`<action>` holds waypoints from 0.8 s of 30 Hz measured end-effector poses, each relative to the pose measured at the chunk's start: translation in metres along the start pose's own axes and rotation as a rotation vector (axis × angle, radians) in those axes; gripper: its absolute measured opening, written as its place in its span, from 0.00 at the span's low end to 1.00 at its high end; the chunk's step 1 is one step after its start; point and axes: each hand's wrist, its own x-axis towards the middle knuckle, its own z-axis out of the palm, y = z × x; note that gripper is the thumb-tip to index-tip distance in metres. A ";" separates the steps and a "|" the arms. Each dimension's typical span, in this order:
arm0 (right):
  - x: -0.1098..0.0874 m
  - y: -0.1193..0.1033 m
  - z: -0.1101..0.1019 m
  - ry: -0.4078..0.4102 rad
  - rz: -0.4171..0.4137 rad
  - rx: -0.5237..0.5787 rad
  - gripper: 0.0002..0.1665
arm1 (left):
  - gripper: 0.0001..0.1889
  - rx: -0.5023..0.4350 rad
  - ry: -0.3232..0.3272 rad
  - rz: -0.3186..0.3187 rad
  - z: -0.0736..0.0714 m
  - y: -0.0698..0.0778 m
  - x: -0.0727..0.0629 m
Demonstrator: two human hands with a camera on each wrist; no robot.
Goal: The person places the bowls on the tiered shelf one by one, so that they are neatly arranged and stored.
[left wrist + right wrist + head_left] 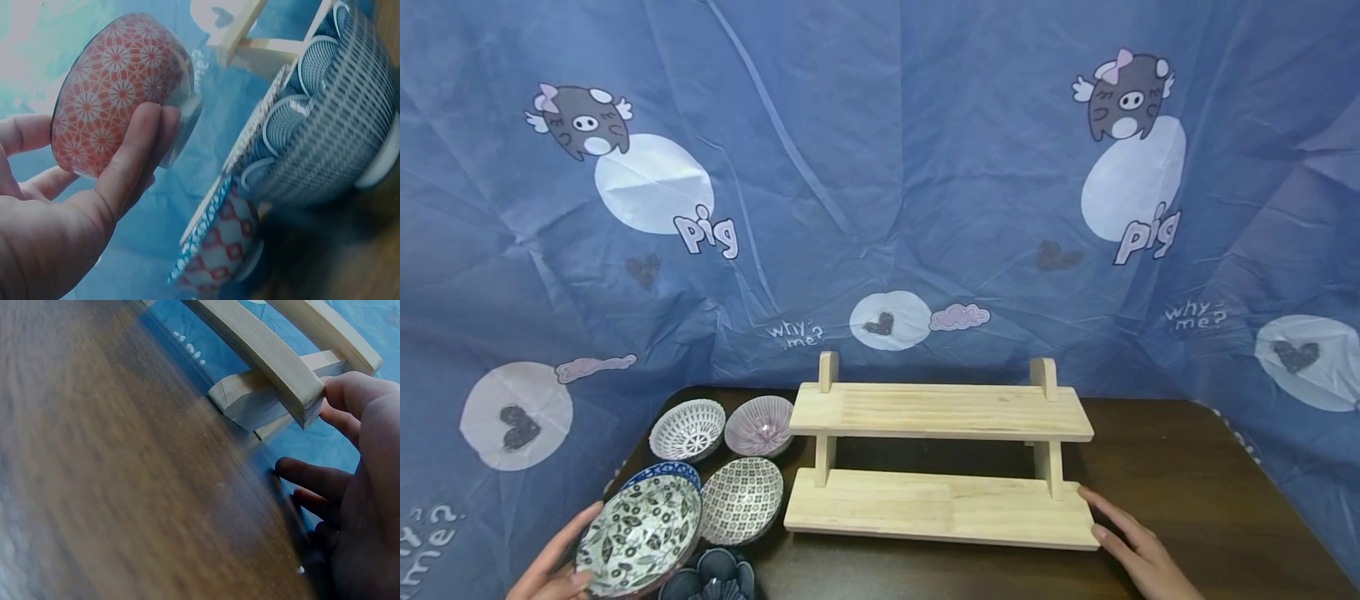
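Observation:
At the front left, my left hand (553, 567) grips the rim and side of a bowl (643, 533) with a green leaf pattern inside. Its red flowered outside faces the left wrist view, where the thumb (134, 147) presses near the foot. The bowl is tilted and overlaps a blue-rimmed bowl (666, 473) behind it. My right hand (1138, 546) pinches the right end of the lower board of a two-tier wooden display rack (940, 504). In the right wrist view, the other fingers (315, 479) of that hand stretch out below the board's end.
Left of the rack stand a white patterned bowl (687, 429), a purple striped bowl (760, 427) and a grey-patterned bowl (741, 500). A dark petal-shaped dish (718, 575) sits at the front edge. Blue printed cloth (880, 167) hangs behind the brown table (1172, 450).

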 end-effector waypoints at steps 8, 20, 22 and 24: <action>0.000 0.000 0.000 -0.015 0.013 0.018 0.32 | 0.38 -0.226 -0.109 0.037 0.025 0.005 0.025; 0.001 -0.001 -0.001 -0.031 0.029 0.040 0.33 | 0.37 -0.210 -0.107 0.104 0.062 0.014 0.061; 0.001 -0.002 -0.001 -0.034 0.037 0.040 0.33 | 0.36 -0.181 -0.089 0.110 0.068 0.014 0.067; 0.001 -0.002 -0.001 -0.032 0.041 0.031 0.33 | 0.36 -0.142 -0.060 0.116 0.073 0.014 0.073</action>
